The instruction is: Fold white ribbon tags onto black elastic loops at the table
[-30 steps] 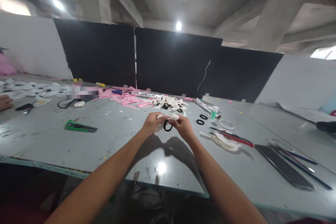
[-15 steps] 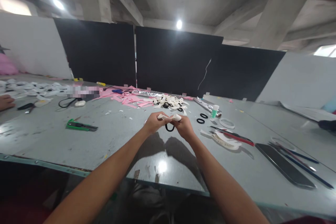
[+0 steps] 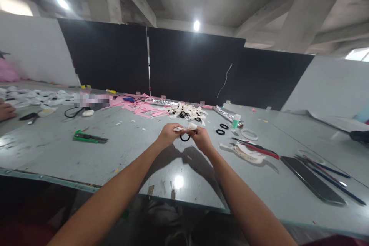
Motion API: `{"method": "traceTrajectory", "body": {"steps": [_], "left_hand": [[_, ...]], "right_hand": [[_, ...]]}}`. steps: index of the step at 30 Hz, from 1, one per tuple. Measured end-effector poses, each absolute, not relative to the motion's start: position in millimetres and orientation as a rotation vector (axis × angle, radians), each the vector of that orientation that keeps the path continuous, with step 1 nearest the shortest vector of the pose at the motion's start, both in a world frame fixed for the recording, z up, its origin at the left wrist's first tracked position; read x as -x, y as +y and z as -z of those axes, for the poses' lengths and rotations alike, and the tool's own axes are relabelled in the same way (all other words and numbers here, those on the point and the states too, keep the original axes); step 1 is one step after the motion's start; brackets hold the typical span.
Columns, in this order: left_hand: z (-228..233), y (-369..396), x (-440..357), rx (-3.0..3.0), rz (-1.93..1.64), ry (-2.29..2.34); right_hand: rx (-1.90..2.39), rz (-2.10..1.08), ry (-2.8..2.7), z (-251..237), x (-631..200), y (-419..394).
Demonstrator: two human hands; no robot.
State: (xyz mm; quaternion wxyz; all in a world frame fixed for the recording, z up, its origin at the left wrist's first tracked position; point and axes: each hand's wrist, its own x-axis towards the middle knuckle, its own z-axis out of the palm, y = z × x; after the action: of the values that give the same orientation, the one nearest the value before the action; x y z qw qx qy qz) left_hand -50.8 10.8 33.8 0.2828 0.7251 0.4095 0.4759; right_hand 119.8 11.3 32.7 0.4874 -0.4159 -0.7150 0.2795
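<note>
My left hand (image 3: 168, 135) and my right hand (image 3: 201, 138) meet above the middle of the table, fingers pinched on a white ribbon (image 3: 191, 126). The ribbon is bunched between them, its right end curled up. Below it hangs a black elastic hair tie (image 3: 185, 139), looped at the ribbon; the exact join is hidden by my fingers. Just beyond my hands lies a pile of white ribbon pieces (image 3: 187, 110) with black hair ties among them. Two loose black hair ties (image 3: 220, 132) lie to the right of my right hand.
To the right are a glue stick (image 3: 235, 122), a roll of printed ribbon (image 3: 249, 153), red-and-black tweezers or pliers (image 3: 259, 150) and a dark phone-like slab (image 3: 313, 180). A green box cutter (image 3: 90, 137) lies left. Pink strips (image 3: 138, 109) and foil lie behind. Another person's hand (image 3: 6, 110) shows far left.
The ribbon's right end has curled up more tightly between my fingers. The hair tie hangs slightly higher and further left. Both hands have barely shifted.
</note>
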Motion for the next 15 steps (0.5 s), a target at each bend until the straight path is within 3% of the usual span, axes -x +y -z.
{"method": "traceTrajectory", "body": {"steps": [8,15], "left_hand": [[-32.8,8.2,46.6,-2.023,-1.325,1.116],[-33.0,11.9,44.8,-1.714,-1.342,0.977]], "right_hand": [[1.063,-0.482,-1.728,-21.7,-112.9,10.3],[1.043,-0.654,-1.601,-24.5,-115.2,15.1]]}}
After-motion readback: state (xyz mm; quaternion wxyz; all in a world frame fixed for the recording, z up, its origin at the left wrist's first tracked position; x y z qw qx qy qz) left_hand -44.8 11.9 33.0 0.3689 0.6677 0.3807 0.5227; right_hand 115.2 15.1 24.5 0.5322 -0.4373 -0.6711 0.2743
